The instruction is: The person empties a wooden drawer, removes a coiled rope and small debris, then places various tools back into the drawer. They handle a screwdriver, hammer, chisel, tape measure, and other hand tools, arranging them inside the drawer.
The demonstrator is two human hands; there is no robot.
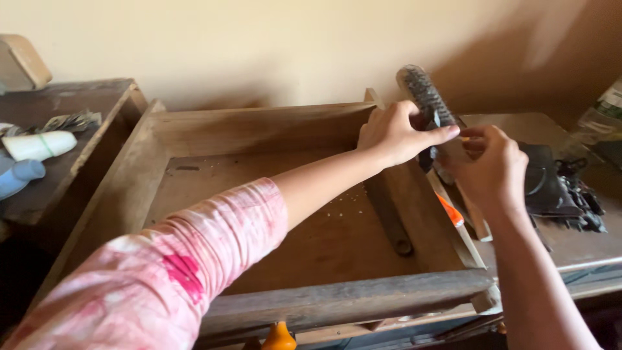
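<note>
Your left hand (396,133) is wrapped around a dark round brush (426,104) and holds it up over the right wall of the wooden drawer (259,129). The brush tilts, with its bristly end pointing up toward the wall. Your right hand (489,165) is just beside it, fingers curled in and pinched near the brush handle; you cannot tell if they hold anything. A dark bar (392,217) lies inside the drawer. Black things (564,188) sit on the table to the right.
</note>
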